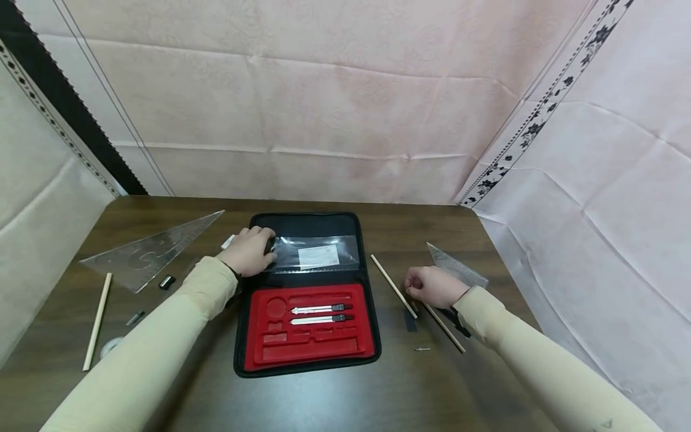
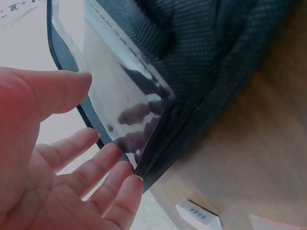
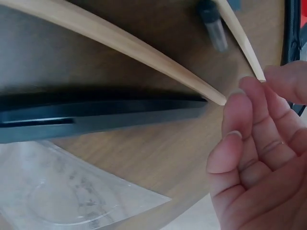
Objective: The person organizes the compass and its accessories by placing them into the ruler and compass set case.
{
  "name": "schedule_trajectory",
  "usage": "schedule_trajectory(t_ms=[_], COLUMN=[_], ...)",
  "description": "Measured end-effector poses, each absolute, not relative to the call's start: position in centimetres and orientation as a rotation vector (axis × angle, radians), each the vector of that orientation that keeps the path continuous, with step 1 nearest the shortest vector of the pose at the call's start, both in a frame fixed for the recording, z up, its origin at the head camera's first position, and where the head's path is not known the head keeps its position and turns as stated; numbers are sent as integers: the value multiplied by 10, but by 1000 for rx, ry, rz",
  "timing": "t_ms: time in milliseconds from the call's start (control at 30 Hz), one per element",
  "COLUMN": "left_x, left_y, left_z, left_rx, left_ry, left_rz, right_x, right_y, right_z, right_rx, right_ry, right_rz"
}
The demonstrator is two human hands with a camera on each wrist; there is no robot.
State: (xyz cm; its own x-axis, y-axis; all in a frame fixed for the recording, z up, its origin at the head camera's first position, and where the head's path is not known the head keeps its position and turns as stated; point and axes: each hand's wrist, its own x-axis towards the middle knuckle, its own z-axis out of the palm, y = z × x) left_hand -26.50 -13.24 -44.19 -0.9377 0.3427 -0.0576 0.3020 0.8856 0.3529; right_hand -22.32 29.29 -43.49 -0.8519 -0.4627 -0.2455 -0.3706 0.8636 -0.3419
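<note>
A black zip case (image 1: 308, 223) lies unfolded in the middle, with two silver compass-like drawing tools (image 1: 318, 320) in its red tray (image 1: 276, 309). My left hand (image 1: 251, 251) touches the left edge of its upper half, fingers spread along the edge beside the clear pocket (image 2: 103, 86). Right of the case, my right hand (image 1: 436, 287) hovers low with loosely bent fingers, thumb near the index fingertip. No object shows between them. Close by lie two pale wooden sticks (image 1: 393, 285) (image 3: 148, 52) and a small black-capped tube (image 3: 212, 26).
Clear set squares lie at the left (image 1: 153, 249) and right (image 1: 459, 268). Along the left are another wooden stick (image 1: 98, 321), a black-and-white eraser-like block (image 1: 167, 282) and a round item (image 1: 110, 345) partly under the sleeve. A small metal piece (image 1: 422, 349) lies front right.
</note>
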Motion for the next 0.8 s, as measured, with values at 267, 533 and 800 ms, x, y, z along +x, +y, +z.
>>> schedule_trajectory(t_ms=[267, 533, 800], left_x=[-256, -246, -236], left_y=[-134, -134, -133], left_z=[-447, -448, -451], left_rx=[495, 498, 516], left_ry=[2935, 2928, 2922], left_rz=[461, 422, 411], right_x=[-210, -203, -200], right_y=[297, 296, 296], right_z=[-438, -438, -442], right_rx=[-617, -688, -632], right_ry=[2708, 2712, 2732], right_rz=[-393, -331, -321])
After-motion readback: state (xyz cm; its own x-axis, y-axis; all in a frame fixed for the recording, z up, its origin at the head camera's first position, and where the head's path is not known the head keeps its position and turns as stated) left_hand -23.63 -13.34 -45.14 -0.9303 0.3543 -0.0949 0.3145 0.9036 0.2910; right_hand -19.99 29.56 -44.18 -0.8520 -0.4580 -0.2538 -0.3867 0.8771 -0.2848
